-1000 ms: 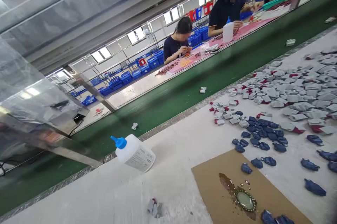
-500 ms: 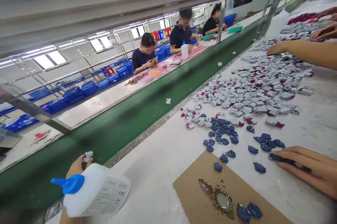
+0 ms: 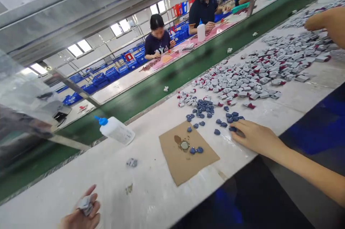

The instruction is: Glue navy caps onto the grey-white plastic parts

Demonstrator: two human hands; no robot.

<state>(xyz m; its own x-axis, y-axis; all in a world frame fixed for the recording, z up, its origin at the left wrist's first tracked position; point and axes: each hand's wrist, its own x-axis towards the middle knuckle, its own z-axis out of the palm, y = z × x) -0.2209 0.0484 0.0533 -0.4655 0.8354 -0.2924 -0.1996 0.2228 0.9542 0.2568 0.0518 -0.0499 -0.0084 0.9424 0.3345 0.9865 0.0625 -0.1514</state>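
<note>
My left hand [image 3: 91,218] is at the lower left over the white table, its fingers curled about a small grey-white moulded piece [image 3: 85,205]. On the right, my right hand [image 3: 249,136] rests low on the table with a small dark blue moulded piece [image 3: 238,132] under its thumb and fingers. Several like blue pieces [image 3: 205,107] lie loose just beyond it. Between the hands is a brown cardboard sheet [image 3: 175,169] bearing a bottle cap [image 3: 184,145], wet spots and a couple of blue pieces [image 3: 196,150].
A white squeeze bottle [image 3: 117,130] with a blue nozzle stands near the green conveyor belt [image 3: 151,96]. Grey-and-red pieces [image 3: 242,78] form a large heap farther right, with a co-worker's arm [image 3: 330,22] above it. Other people work across the belt. A grey lump [image 3: 132,162] lies nearer left.
My left hand has come back from beyond the bottle at the belt to the near left, a small piece in its fingers. The view has shifted; my right hand stays by the blue pieces.
</note>
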